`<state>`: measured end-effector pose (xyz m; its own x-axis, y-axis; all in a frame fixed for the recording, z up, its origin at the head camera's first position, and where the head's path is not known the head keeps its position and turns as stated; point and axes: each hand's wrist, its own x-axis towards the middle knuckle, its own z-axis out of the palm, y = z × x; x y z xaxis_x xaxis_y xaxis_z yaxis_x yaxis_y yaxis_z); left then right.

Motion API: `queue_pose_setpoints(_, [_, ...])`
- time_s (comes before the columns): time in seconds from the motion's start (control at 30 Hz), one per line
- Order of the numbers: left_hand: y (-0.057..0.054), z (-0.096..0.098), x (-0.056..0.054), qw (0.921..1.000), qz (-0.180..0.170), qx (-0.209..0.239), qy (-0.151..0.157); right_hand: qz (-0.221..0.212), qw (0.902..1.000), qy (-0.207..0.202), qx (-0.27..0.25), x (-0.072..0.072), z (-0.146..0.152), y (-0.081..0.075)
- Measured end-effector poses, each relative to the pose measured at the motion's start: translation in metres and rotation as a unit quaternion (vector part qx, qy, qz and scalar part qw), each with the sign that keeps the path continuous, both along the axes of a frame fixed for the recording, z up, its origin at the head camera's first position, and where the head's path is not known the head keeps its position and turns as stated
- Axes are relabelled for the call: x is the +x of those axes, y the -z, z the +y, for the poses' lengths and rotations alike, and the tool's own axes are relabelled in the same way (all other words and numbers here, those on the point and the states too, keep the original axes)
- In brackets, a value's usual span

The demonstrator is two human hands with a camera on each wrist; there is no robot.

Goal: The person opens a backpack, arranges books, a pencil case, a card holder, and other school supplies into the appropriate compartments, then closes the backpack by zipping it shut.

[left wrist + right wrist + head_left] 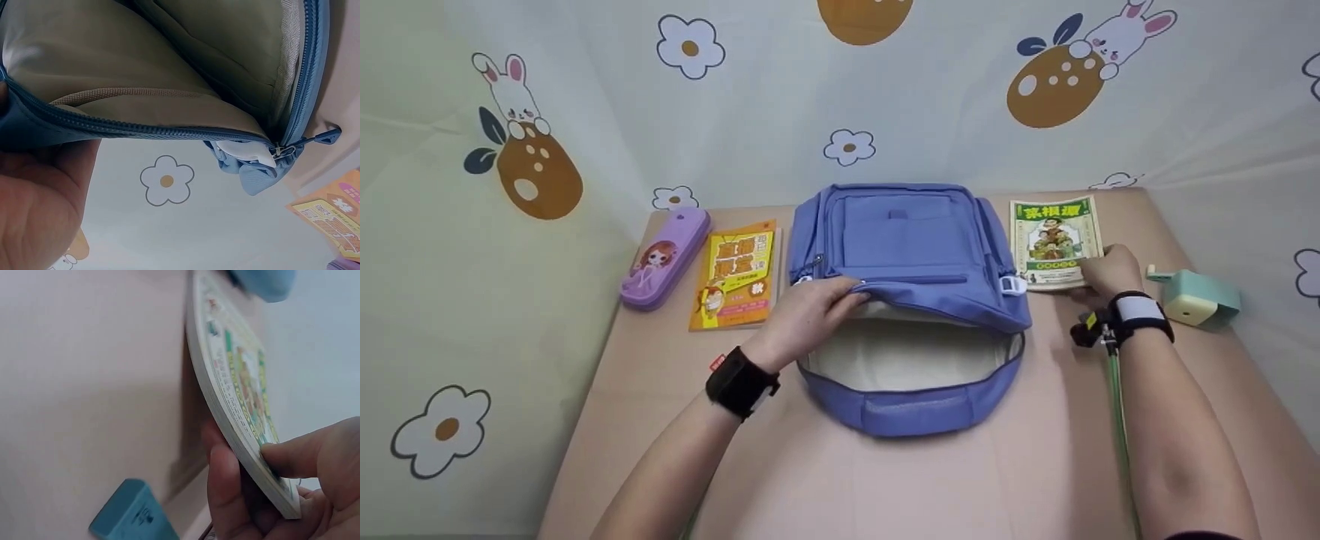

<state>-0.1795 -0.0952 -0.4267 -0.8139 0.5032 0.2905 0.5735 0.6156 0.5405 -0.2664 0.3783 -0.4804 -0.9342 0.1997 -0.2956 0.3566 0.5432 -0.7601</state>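
A blue backpack (915, 232) lies front side up with its main compartment unzipped, showing a pale lining (915, 349). My left hand (810, 311) pinches the upper edge of that opening and lifts it; the left wrist view shows the zipper teeth (169, 130) along the edge. To the right of the bag, my right hand (1112, 274) grips a green-and-cream book (1054, 240) by its right lower corner. In the right wrist view the thumb presses on the book's cover (242, 377) and the fingers are underneath, with that side tilted up off the table.
A purple pencil case (667, 259) and an orange book (735, 277) lie left of the backpack. Just right of my right hand stands a mint-green pencil sharpener (1196, 298) with a crank. A patterned curtain (765, 97) rises behind the pink table (855, 480).
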Motion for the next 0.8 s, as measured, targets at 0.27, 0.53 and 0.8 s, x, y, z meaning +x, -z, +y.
queue_pose_setpoints(0.27, [0.001, 0.0, -0.001, 0.9999, 0.013, -0.005, 0.003, 0.072, 0.9907, 0.057, -0.1, 0.008, -0.007, -0.01])
queue_pose_setpoints(0.53, [0.0, 0.001, -0.002, 1.0, 0.001, 0.002, -0.001, 0.1, 0.949, 0.064, -0.292, 0.038, -0.003, -0.028])
queue_pose_setpoints(0.8, [0.0, 0.0, -0.004, 0.9998, -0.014, 0.01, -0.008, 0.077, 0.9076, 0.023, -0.412, 0.066, -0.003, -0.052])
